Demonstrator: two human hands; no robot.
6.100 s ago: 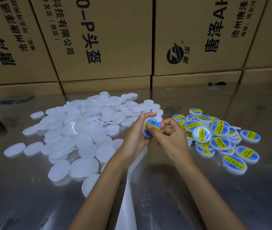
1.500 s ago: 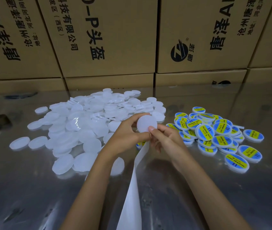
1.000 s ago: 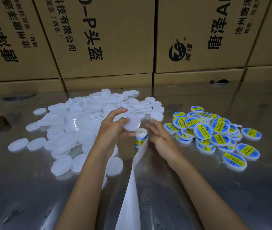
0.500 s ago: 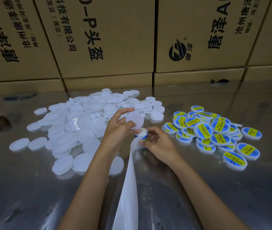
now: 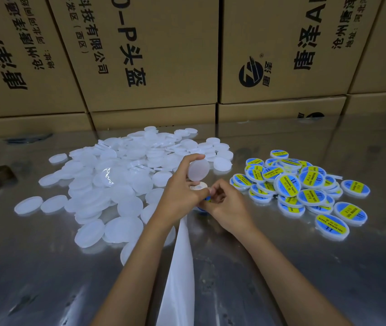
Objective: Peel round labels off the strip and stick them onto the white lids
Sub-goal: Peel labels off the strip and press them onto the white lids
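Steel table (image 5: 328,267) before cardboard boxes (image 5: 163,55). Left hand (image 5: 180,196) pinches blank white lid (image 5: 198,170); right hand (image 5: 227,208) fingers curled, picking at label roll (image 5: 199,185).

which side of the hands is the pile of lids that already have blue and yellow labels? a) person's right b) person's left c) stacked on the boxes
a: the labelled lids lie to the right of the right hand, while the plain white lids lie to the left.
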